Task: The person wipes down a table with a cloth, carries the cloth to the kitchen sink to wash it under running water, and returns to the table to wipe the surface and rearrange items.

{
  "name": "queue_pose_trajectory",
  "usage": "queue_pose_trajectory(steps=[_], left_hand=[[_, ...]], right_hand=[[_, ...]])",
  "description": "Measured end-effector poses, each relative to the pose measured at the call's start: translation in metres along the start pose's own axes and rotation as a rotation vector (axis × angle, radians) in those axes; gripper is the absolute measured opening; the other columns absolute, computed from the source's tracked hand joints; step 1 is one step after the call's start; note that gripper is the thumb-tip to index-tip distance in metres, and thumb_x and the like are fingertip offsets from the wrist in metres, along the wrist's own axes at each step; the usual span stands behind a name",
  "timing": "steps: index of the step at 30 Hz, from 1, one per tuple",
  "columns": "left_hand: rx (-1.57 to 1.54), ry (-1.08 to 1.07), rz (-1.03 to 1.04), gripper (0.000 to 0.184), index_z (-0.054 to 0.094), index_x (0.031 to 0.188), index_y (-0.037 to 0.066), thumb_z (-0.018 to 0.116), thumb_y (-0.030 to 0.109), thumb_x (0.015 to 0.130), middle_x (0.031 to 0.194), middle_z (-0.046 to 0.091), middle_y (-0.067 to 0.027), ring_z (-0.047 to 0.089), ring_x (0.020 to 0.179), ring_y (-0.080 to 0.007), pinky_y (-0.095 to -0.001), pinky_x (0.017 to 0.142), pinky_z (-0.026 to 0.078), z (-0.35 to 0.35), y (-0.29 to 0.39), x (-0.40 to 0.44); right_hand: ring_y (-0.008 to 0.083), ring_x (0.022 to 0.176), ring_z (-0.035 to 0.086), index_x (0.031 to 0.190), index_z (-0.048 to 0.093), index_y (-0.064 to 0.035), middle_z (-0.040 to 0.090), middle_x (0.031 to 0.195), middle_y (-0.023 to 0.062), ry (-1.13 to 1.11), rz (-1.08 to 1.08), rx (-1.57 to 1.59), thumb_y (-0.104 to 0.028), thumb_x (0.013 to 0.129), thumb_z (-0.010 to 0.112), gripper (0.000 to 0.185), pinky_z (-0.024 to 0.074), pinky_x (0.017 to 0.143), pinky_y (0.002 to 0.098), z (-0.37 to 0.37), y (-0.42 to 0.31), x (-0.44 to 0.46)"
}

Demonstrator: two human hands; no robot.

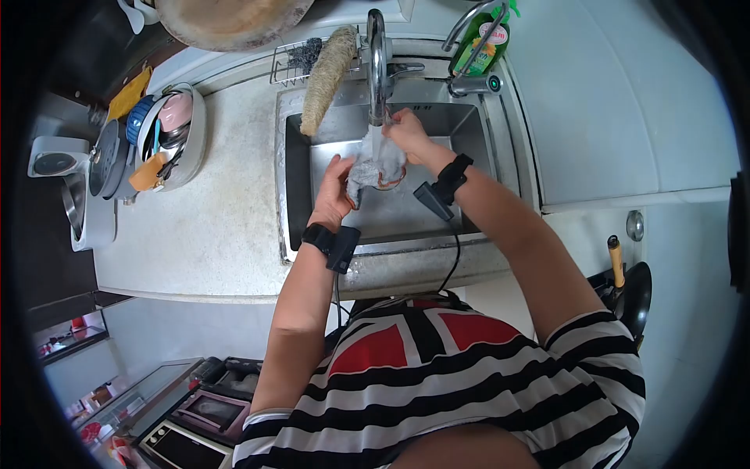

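A wet grey-white cloth (376,162) with an orange-brown edge hangs over the steel sink (414,215), right under the spout of the faucet (377,62). My right hand (408,133) pinches its upper right part close to the spout. At the cloth's lower left is my left hand (334,191), its fingers curled against the fabric. Black devices are strapped to both wrists, with cables running down toward my body.
A long loofah (328,78) leans over the sink's back left corner by a wire rack (291,62). Behind the right corner stand a green bottle (480,47) and a second tap (474,84). A bowl of dishes (195,129) sits on the left counter.
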State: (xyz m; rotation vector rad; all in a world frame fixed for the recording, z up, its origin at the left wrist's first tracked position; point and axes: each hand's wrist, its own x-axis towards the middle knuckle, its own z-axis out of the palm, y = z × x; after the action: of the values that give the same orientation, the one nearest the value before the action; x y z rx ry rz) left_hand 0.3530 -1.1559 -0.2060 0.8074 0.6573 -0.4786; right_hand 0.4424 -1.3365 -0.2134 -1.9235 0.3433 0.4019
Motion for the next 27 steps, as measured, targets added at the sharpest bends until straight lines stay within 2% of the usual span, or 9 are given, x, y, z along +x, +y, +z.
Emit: queue_pose_trajectory(steps=[2,5,9,12,15,16,18,21,27], left_hand=[[-0.047,0.191,-0.19,0.079,0.029,0.148,0.018,0.063,0.053,0.085,0.146,0.031,-0.0167,0.043,0.131,-0.0378,-0.0685,0.102,0.032,0.004,0.003,-0.003],[-0.32,0.014,-0.451,0.08,0.026,0.15,0.019,0.058,0.057,0.088,0.152,0.021,-0.0143,0.038,0.134,-0.0399,-0.0748,0.1,0.027,-0.006,-0.022,0.024],[-0.494,-0.058,-0.101,0.063,0.049,0.135,0.012,0.04,0.061,0.096,0.131,0.053,-0.017,0.05,0.124,-0.038,-0.0593,0.106,0.037,0.015,-0.054,0.052],[-0.512,-0.159,-0.016,0.059,0.058,0.121,0.01,0.036,0.06,0.098,0.119,0.062,-0.0143,0.056,0.115,-0.0344,-0.0508,0.101,0.044,0.016,-0.051,0.058],[-0.445,-0.175,0.043,0.05,0.059,0.115,0.01,0.039,0.054,0.1,0.116,0.062,-0.0131,0.059,0.11,-0.0294,-0.0493,0.097,0.047,0.019,-0.057,0.048],[-0.021,-0.17,0.39,0.049,0.059,0.115,0.01,0.041,0.052,0.1,0.115,0.062,-0.0124,0.06,0.108,-0.0284,-0.0481,0.096,0.048,0.016,-0.066,0.044],[-0.369,-0.179,0.152,0.038,0.058,0.116,0.011,0.045,0.043,0.101,0.114,0.063,-0.0098,0.061,0.105,-0.0269,-0.045,0.092,0.049,0.026,-0.07,0.053],[-0.365,-0.1,0.024,0.033,0.057,0.119,0.012,0.043,0.037,0.103,0.117,0.063,-0.0082,0.061,0.108,-0.027,-0.0465,0.093,0.049,0.055,-0.048,0.032],[-0.312,-0.134,0.028,0.038,0.05,0.13,0.006,0.038,0.03,0.104,0.131,0.057,-0.0121,0.053,0.122,-0.0304,-0.0501,0.106,0.04,0.057,-0.019,0.001]], right_hand=[[0.0242,0.096,0.061,0.129,0.052,0.0005,0.062,0.112,0.0137,0.101,-0.008,0.124,-0.016,0.084,0.072,0.052,0.051,0.077,0.037,0.017,-0.004,0.006],[0.0229,0.097,0.061,0.127,0.053,-0.0017,0.062,0.111,0.0134,0.033,0.144,0.571,-0.007,0.087,0.064,0.042,0.0503,0.079,0.0376,0.031,-0.006,-0.012],[0.0198,0.095,0.063,0.124,0.053,-0.0033,0.064,0.106,0.0111,-0.098,0.102,0.585,-0.016,0.093,0.064,0.035,0.0533,0.074,0.0376,0.024,-0.006,-0.067],[0.023,0.092,0.065,0.11,0.06,-0.0017,0.067,0.104,0.0158,-0.113,-0.214,0.385,-0.034,0.087,0.069,0.04,0.0515,0.077,0.0377,0.02,0.006,-0.087],[0.0257,0.083,0.067,0.106,0.061,0.0026,0.067,0.091,0.0172,-0.111,-0.438,-0.14,-0.028,0.093,0.066,0.033,0.0518,0.073,0.0375,-0.002,-0.016,-0.108],[0.0257,0.083,0.067,0.106,0.061,0.0026,0.067,0.091,0.0172,-0.109,-0.435,-0.139,-0.028,0.093,0.066,0.033,0.0518,0.073,0.0375,0.0,-0.015,-0.106],[0.0383,0.079,0.067,0.098,0.06,0.0033,0.065,0.086,0.025,0.035,-0.467,-0.297,-0.027,0.095,0.06,0.031,0.0517,0.071,0.0447,0.006,-0.012,-0.094],[0.046,0.08,0.063,0.094,0.058,0.0031,0.064,0.09,0.0284,0.088,-0.326,-0.407,-0.027,0.097,0.054,0.031,0.0507,0.07,0.0502,0.006,-0.009,-0.067],[0.0467,0.092,0.064,0.117,0.049,0.0032,0.067,0.096,0.0295,0.257,-0.228,-0.275,-0.034,0.099,0.045,0.041,0.0509,0.08,0.052,-0.005,0.013,-0.011]])
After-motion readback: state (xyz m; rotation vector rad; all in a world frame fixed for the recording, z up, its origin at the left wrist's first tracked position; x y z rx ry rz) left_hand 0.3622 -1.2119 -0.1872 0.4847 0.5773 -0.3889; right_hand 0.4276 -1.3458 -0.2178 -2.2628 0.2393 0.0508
